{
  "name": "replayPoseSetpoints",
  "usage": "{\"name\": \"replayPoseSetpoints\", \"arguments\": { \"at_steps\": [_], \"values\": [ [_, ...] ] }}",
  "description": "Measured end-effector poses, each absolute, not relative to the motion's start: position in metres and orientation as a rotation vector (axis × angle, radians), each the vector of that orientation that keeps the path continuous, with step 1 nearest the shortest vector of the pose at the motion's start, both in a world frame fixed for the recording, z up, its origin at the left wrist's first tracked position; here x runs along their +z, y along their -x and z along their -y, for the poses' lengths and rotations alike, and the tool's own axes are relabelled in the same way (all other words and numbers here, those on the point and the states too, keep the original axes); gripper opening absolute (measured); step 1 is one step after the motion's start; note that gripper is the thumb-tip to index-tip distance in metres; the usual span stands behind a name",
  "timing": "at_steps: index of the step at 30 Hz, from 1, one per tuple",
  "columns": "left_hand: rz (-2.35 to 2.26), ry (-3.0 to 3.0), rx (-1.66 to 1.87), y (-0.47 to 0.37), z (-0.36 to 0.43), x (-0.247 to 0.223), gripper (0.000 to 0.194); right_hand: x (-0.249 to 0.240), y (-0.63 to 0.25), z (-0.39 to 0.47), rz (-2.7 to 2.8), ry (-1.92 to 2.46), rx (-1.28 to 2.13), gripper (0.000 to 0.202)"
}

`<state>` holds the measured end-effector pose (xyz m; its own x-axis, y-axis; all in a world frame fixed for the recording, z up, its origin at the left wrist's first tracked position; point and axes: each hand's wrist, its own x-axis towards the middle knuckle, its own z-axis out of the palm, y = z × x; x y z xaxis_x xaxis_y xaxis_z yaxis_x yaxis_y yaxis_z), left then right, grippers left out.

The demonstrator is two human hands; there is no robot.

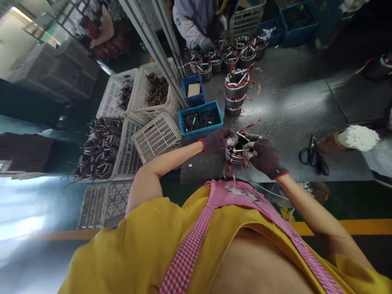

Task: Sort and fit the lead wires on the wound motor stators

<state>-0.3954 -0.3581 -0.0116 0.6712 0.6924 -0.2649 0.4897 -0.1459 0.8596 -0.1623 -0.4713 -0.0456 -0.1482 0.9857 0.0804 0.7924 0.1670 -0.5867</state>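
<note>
A round metal motor stator with red and white wires stands near the front edge of the grey worktable. My left hand, in a dark knit glove, grips its top left rim. My right hand, gloved the same, holds its right side and pinches a white wire or sleeve at the top. Red wire ends hang off the stator toward my pink checked apron.
A stack of two stators stands behind. Blue bins of small parts sit at the table's left edge, white crates beside it. Scissors and a bowl of white pieces lie right. A co-worker handles several stators across.
</note>
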Motion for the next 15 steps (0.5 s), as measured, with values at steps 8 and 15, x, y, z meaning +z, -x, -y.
{"name": "replayPoseSetpoints", "arguments": {
  "at_steps": [8, 15],
  "values": [
    [-0.937, -2.245, 0.044, 0.380, 0.377, -0.003, 0.031, -0.040, 0.163, 0.470, 2.062, 1.715, 0.572, 0.033],
    [-1.087, -2.178, 0.163, 0.385, 0.406, 0.000, 0.022, -0.040, 0.169, 0.470, 2.043, 1.751, 0.597, 0.035]
  ]
}}
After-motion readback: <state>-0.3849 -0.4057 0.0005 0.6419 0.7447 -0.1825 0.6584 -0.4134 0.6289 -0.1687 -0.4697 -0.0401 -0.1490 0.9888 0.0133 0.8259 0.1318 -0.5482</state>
